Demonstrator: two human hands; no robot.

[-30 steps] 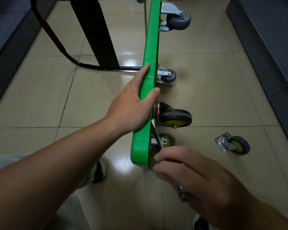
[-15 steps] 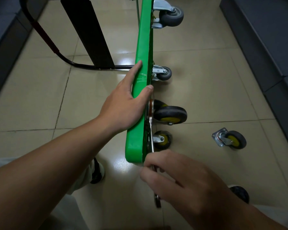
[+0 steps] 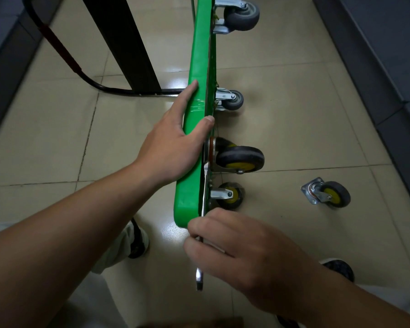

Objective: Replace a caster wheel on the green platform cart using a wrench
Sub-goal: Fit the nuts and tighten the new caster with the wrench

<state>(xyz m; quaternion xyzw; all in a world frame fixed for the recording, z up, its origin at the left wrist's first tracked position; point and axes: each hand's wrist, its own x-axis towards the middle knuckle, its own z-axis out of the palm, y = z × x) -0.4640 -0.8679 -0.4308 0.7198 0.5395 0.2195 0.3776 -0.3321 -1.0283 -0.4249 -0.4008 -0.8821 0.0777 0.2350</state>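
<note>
With the green platform cart [image 3: 197, 129] standing on edge on the floor [image 3: 294, 129], the left hand [image 3: 173, 147] grip clamped over its rim and the right hand [image 3: 242, 247] grip closed round the wrench [image 3: 199, 278] below the yellow-hubbed caster wheel [image 3: 240, 159], an angled pull could slip the wrench off its hidden bolt.

The cart [image 3: 197, 67] is stood on edge on the floor [image 3: 294, 119], with a loose caster [image 3: 327, 194] laid apart to its right.
</note>
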